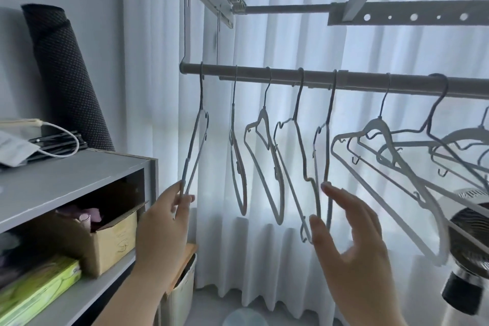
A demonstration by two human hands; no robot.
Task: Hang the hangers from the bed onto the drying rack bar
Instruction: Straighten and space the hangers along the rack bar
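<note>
Drying rack bar [291, 76] runs level across the middle of the view, in front of a white curtain [277, 21]. Pale hangers hook over it in a row, all hanging free of each other: leftmost hanger [196, 145], second hanger [237, 167], third hanger [264, 161], fourth hanger [299, 151], fifth hanger [327, 145]. Further right is a crowded cluster of hangers [383, 140], overlapping.

Left grip [164, 222]: thumb and fingers pinch the lower end of the leftmost hanger, which hangs from the bar turned nearly edge-on.

Right grip [354, 254]: wide open, fingers spread, holding nothing. Forefinger tip sits at the bottom of the fifth hanger, thumb in front of the fourth hanger's lower corner. Contact cannot be confirmed.

Left side: grey shelf unit [79, 174]. On top of it, a rolled dark mat [60, 74] stands against the wall, with a face mask [16, 148] beside it. A cardboard box [113, 241] sits inside, a green box [34, 291] on the level below. Fan [471, 241] at the right edge, below the cluster.
</note>
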